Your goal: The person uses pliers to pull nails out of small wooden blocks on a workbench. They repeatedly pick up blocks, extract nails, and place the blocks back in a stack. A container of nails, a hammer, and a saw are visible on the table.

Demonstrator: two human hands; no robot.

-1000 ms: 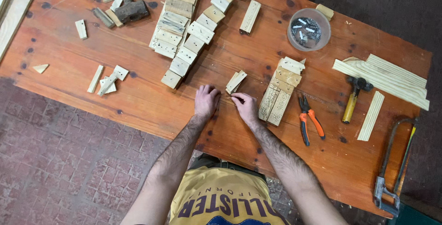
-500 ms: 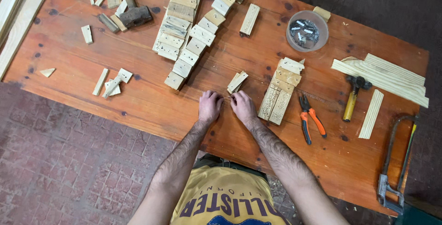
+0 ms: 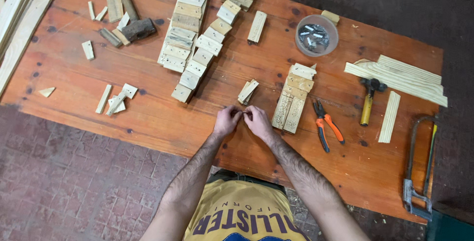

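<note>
Head view, looking straight down: an orange-brown wooden table [image 3: 148, 122] fills most of the frame, with a brick floor [image 3: 74, 191] along its near edge. A stack of long pale slats [image 3: 400, 75] lies toward the right edge, and a hacksaw [image 3: 419, 172] sits at the near right corner. Two rows of short wooden blocks [image 3: 190, 38] run from the far edge toward the middle of the surface. A narrower assembled strip of blocks [image 3: 292, 98] lies right of centre, just beside the right hand. A mallet-like tool [image 3: 131, 16] rests near the far left corner among small offcuts. A round clear container [image 3: 316, 35] holding small dark fasteners stands near the far edge, right of centre. A hammer with a yellow handle [image 3: 368, 100] lies between the strip of blocks and the slats; orange-handled pliers [image 3: 327, 125] lie just left of it. A small pair of stacked blocks [image 3: 247, 91] sits just beyond the hands.

Left hand [image 3: 226, 121] and right hand [image 3: 257, 121] are both curled, knuckles up, fingertips meeting near the middle of the near half of the surface. A small thin item [image 3: 243, 114] is pinched between the two sets of fingertips; its kind is too small to tell. Which hand bears the firmer hold cannot be told.
</note>
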